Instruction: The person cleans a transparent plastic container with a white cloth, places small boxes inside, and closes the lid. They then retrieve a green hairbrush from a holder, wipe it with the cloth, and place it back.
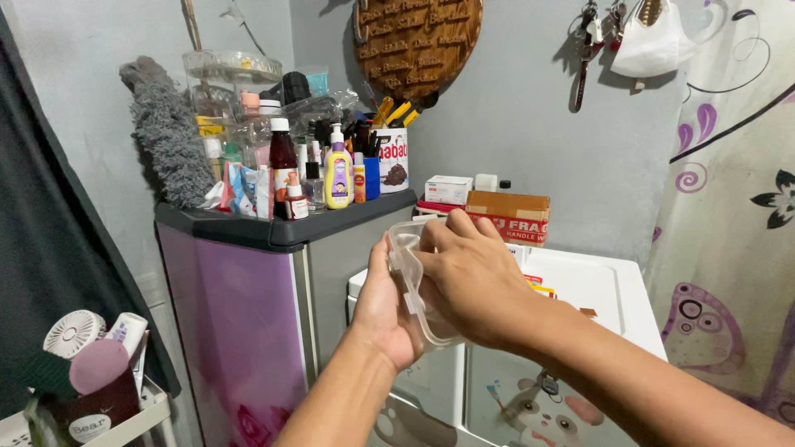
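Mid-frame, my left hand (383,310) cups a clear tub (414,281); my right hand (472,281) clamps over it. Uneven squeezing could make it slip, I judge.

Both forearms are bare, with no sleeves in sight. The left hand (383,319) and right hand (474,281) wear no gloves, rings, watch or bracelet. Short, unpainted nails show on the right fingers (439,236).

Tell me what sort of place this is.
Probably a small room at home: a purple fridge topped with bottles and toiletries, keys hung on the wall, and a patterned curtain.
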